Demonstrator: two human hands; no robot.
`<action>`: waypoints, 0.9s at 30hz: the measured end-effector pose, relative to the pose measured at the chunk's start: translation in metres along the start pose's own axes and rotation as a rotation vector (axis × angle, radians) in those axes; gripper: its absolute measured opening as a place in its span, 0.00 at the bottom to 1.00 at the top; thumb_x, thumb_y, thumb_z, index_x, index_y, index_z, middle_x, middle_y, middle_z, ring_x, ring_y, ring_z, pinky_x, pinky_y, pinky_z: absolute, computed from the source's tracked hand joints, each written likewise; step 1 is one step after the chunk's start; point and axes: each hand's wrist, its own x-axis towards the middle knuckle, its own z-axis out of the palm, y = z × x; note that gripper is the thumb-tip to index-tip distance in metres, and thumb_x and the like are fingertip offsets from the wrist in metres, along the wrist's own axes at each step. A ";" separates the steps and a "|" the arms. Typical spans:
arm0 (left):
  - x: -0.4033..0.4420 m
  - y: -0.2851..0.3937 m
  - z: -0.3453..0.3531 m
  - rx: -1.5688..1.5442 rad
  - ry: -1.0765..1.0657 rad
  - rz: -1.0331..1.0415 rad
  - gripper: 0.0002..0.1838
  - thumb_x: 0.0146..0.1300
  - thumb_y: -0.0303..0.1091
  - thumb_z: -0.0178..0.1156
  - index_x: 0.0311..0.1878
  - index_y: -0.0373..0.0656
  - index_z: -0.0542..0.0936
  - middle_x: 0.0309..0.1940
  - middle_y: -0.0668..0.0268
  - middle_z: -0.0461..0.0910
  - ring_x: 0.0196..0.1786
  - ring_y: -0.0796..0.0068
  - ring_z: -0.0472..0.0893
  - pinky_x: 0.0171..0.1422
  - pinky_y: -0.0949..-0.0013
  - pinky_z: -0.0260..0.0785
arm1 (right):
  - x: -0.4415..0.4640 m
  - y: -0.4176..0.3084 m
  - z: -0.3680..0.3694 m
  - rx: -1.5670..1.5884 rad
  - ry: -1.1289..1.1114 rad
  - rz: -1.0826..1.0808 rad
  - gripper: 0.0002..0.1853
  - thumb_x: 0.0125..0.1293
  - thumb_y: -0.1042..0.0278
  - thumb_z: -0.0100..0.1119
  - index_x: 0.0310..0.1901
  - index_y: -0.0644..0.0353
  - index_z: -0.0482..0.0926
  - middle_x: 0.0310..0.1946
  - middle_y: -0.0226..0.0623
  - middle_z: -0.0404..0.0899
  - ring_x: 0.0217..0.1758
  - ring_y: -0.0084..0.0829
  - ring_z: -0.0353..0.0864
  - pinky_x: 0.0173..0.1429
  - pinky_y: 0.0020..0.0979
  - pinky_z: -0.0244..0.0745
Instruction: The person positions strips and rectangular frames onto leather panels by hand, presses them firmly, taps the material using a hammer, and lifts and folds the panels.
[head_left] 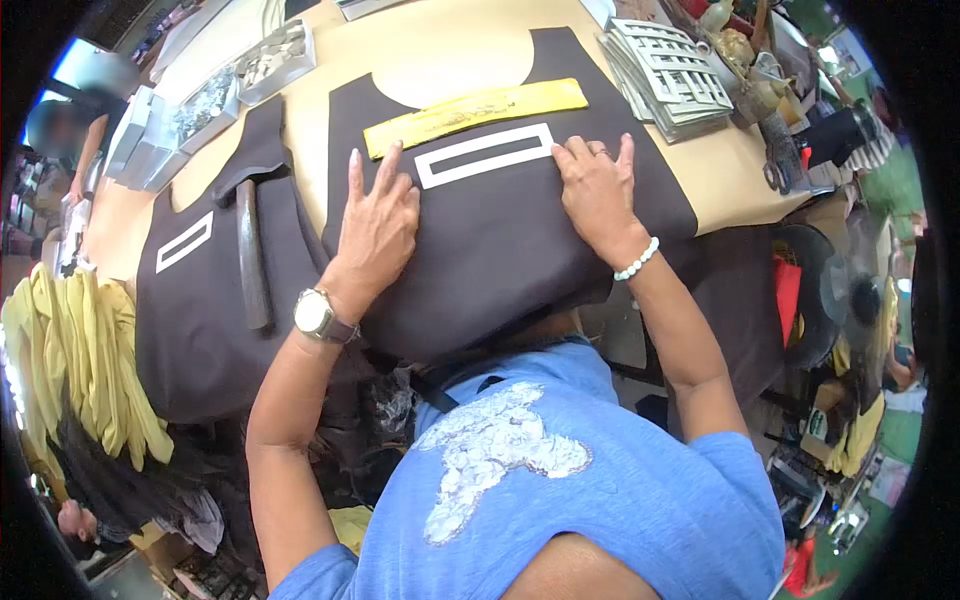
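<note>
A dark brown apron-shaped sheet [480, 240] with a curved neck cutout lies on the table in front of me. On it is a white rectangular frame [480, 160], slightly tilted. Just above that lies a yellow strip [475, 110] with worn marks. My left hand [380, 225] rests on the sheet left of the frame, fingers spread, one fingertip close to the strip's lower edge. My right hand [600, 195] is at the frame's right end, thumb and fingertips touching or very near its corner, little finger stretched out. Neither hand visibly grips anything.
Left of me, a hammer [252, 255] lies on another dark piece [205, 290] bearing a white frame. Yellow gloves [85, 350] hang at far left. Boxes of metal parts [205, 105] stand at back left; stacked slotted white plates [672, 75] lie at back right. Other people are at the edges.
</note>
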 end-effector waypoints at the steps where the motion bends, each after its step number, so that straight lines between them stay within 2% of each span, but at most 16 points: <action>1: -0.004 0.002 -0.003 0.022 -0.046 -0.020 0.15 0.51 0.22 0.52 0.43 0.39 0.81 0.47 0.60 0.73 0.72 0.57 0.56 0.73 0.38 0.39 | 0.001 0.003 -0.003 -0.029 -0.019 0.009 0.12 0.60 0.71 0.50 0.43 0.59 0.80 0.40 0.34 0.76 0.48 0.35 0.78 0.64 0.60 0.55; 3: -0.012 0.005 -0.008 0.068 -0.131 -0.068 0.14 0.51 0.23 0.53 0.41 0.39 0.81 0.46 0.58 0.73 0.72 0.56 0.56 0.73 0.37 0.40 | 0.007 0.008 -0.009 -0.017 -0.068 0.016 0.11 0.61 0.71 0.50 0.41 0.59 0.81 0.41 0.35 0.76 0.50 0.35 0.77 0.64 0.61 0.54; 4: -0.017 0.004 -0.008 0.007 -0.113 -0.125 0.13 0.51 0.24 0.53 0.39 0.39 0.82 0.49 0.57 0.73 0.71 0.54 0.57 0.72 0.36 0.42 | 0.011 0.009 -0.010 -0.011 -0.095 0.018 0.11 0.61 0.71 0.50 0.40 0.59 0.81 0.41 0.36 0.76 0.51 0.36 0.77 0.64 0.61 0.53; 7: -0.028 0.010 -0.015 -0.119 0.035 -0.289 0.09 0.54 0.27 0.53 0.31 0.37 0.82 0.46 0.55 0.74 0.69 0.53 0.60 0.70 0.35 0.45 | 0.036 0.009 -0.009 0.000 -0.036 0.038 0.10 0.60 0.70 0.50 0.37 0.60 0.82 0.46 0.39 0.76 0.56 0.37 0.74 0.66 0.60 0.52; 8: -0.029 0.015 -0.010 -0.128 0.086 -0.352 0.10 0.53 0.28 0.53 0.34 0.38 0.82 0.51 0.53 0.73 0.69 0.52 0.61 0.69 0.34 0.46 | 0.047 0.007 -0.009 0.083 -0.040 0.019 0.13 0.64 0.69 0.48 0.46 0.57 0.81 0.55 0.43 0.73 0.62 0.40 0.69 0.66 0.59 0.52; 9: -0.026 0.020 -0.012 -0.135 0.010 -0.405 0.15 0.57 0.29 0.52 0.46 0.38 0.79 0.56 0.53 0.71 0.68 0.50 0.61 0.69 0.35 0.46 | 0.056 0.001 -0.004 0.190 -0.059 -0.026 0.14 0.65 0.68 0.47 0.49 0.55 0.79 0.58 0.43 0.71 0.64 0.41 0.68 0.66 0.59 0.52; 11: -0.019 0.031 0.008 -0.224 0.164 -0.494 0.20 0.62 0.33 0.51 0.58 0.39 0.71 0.61 0.52 0.68 0.69 0.49 0.60 0.68 0.36 0.48 | 0.070 -0.015 0.011 0.401 -0.107 -0.112 0.17 0.67 0.66 0.46 0.55 0.52 0.76 0.62 0.43 0.68 0.66 0.43 0.65 0.67 0.58 0.52; 12: -0.014 0.035 0.007 -0.248 0.164 -0.540 0.24 0.65 0.37 0.50 0.63 0.39 0.67 0.63 0.51 0.65 0.69 0.48 0.59 0.68 0.36 0.49 | 0.079 -0.023 0.017 0.316 -0.217 -0.138 0.19 0.70 0.61 0.44 0.60 0.48 0.72 0.64 0.43 0.66 0.68 0.44 0.63 0.67 0.59 0.51; 13: -0.010 0.039 0.009 -0.306 0.197 -0.577 0.25 0.65 0.39 0.51 0.63 0.40 0.67 0.64 0.51 0.63 0.69 0.48 0.58 0.67 0.35 0.49 | 0.089 -0.028 0.027 0.353 -0.163 -0.130 0.18 0.70 0.59 0.43 0.59 0.47 0.73 0.64 0.42 0.65 0.69 0.44 0.61 0.68 0.60 0.50; 15: -0.010 0.041 0.020 -0.284 0.085 -0.615 0.25 0.68 0.42 0.49 0.65 0.42 0.65 0.65 0.50 0.62 0.70 0.48 0.56 0.68 0.36 0.48 | 0.120 -0.029 0.042 0.337 -0.159 -0.131 0.18 0.70 0.57 0.42 0.59 0.44 0.72 0.64 0.43 0.63 0.68 0.45 0.59 0.67 0.62 0.51; 19: -0.014 0.047 0.034 -0.341 0.158 -0.631 0.25 0.66 0.43 0.51 0.64 0.42 0.68 0.67 0.51 0.61 0.70 0.47 0.56 0.67 0.34 0.48 | 0.182 -0.026 0.059 0.318 -0.148 -0.139 0.20 0.70 0.52 0.40 0.61 0.42 0.70 0.61 0.43 0.64 0.67 0.47 0.59 0.66 0.63 0.49; 21: -0.014 0.048 0.035 -0.328 0.175 -0.637 0.26 0.66 0.43 0.51 0.64 0.42 0.68 0.67 0.52 0.60 0.71 0.47 0.56 0.67 0.34 0.47 | 0.196 -0.030 0.053 0.210 -0.112 -0.147 0.23 0.70 0.49 0.41 0.63 0.46 0.67 0.65 0.46 0.60 0.69 0.48 0.56 0.68 0.62 0.48; 24: -0.015 0.049 0.036 -0.327 0.177 -0.649 0.26 0.66 0.43 0.50 0.65 0.43 0.67 0.68 0.52 0.60 0.71 0.48 0.56 0.68 0.35 0.47 | 0.196 -0.044 0.043 0.344 0.095 -0.178 0.28 0.69 0.47 0.41 0.65 0.52 0.64 0.68 0.49 0.55 0.72 0.50 0.52 0.69 0.61 0.47; 27: -0.014 0.050 0.037 -0.338 0.173 -0.652 0.26 0.66 0.43 0.51 0.65 0.43 0.67 0.68 0.52 0.60 0.71 0.48 0.56 0.68 0.35 0.46 | 0.159 -0.067 0.047 0.453 0.191 -0.266 0.30 0.69 0.46 0.42 0.66 0.57 0.62 0.69 0.50 0.53 0.72 0.52 0.51 0.69 0.60 0.46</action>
